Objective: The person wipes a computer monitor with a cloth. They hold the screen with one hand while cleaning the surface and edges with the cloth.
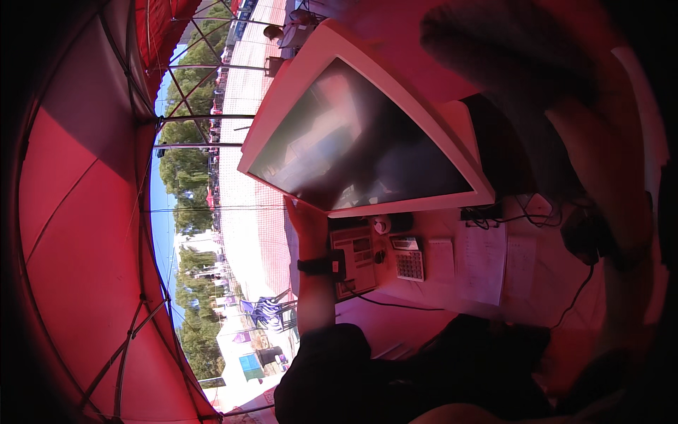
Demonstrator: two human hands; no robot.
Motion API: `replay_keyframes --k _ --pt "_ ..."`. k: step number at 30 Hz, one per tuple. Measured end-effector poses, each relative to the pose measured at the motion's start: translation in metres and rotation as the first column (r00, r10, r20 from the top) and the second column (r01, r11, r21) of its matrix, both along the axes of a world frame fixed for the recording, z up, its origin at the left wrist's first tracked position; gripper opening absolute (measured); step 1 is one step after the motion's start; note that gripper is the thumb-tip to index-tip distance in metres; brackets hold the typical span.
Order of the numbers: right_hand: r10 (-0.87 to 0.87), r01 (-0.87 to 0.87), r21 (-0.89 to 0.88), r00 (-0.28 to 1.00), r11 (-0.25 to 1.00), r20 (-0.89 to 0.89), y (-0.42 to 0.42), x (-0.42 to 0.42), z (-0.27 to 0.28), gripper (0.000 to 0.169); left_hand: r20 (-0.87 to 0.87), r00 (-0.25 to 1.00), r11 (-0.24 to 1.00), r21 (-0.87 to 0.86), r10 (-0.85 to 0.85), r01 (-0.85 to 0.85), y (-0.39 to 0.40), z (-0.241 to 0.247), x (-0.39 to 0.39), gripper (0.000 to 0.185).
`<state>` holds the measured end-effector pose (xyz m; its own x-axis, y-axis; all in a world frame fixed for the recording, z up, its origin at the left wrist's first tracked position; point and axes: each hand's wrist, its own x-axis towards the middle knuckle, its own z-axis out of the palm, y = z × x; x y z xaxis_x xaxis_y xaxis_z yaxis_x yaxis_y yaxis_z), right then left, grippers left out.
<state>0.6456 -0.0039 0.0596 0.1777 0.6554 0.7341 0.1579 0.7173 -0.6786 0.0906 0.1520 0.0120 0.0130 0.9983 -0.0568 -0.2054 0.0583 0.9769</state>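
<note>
A bulky monitor with a pale frame (408, 206) and a dark reflecting screen stands tilted before me. My left hand (307, 220), with a dark watch on its wrist, is closed at the monitor's lower left corner; some fingers are hidden behind it. At the right, in dim light and blur, my right arm reaches up past the monitor. My right hand (574, 130) is hard to make out beside a grey, cloth-like shape (503, 53); whether it grips this cannot be told. A calculator (410, 265) lies below the monitor, next to a small notepad (442, 257).
Written sheets (483, 262) and a printed page (357, 257) lie on the table. Black cables (529, 214) run beside the monitor to a dark device (580, 236). A red canopy (79, 201) on a metal frame covers the left; outside are stacked chairs (267, 312), trees and people.
</note>
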Motion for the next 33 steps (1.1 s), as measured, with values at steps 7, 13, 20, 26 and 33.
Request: replay_keyframes --k 7,13,20,26,33 --pt "-0.406 0.264 0.345 0.792 0.901 0.455 0.016 -0.041 0.044 0.037 -0.767 0.292 0.756 0.631 0.572 0.178 -0.002 -0.011 -0.003 0.052" --pt "-0.332 0.200 0.267 0.635 0.943 0.697 -0.010 -0.042 0.029 0.030 -0.714 0.610 0.872 0.484 0.343 0.077 -0.006 -0.004 0.027 0.043" --pt "-0.072 0.017 -0.254 0.975 0.967 -0.209 0.028 -0.021 -0.010 0.045 -0.491 0.818 0.860 0.510 0.298 -0.007 0.030 -0.045 -0.025 0.028" --pt "-0.055 0.052 -0.058 0.996 0.997 -0.064 0.048 -0.051 0.023 0.046 -0.582 0.746 0.927 0.353 0.325 -0.129 0.048 -0.066 -0.072 0.023" --pt "-0.093 0.085 0.122 0.994 0.989 0.062 0.043 -0.049 0.024 0.052 -0.806 0.337 0.841 0.326 0.486 -0.432 0.052 -0.059 -0.076 0.018"
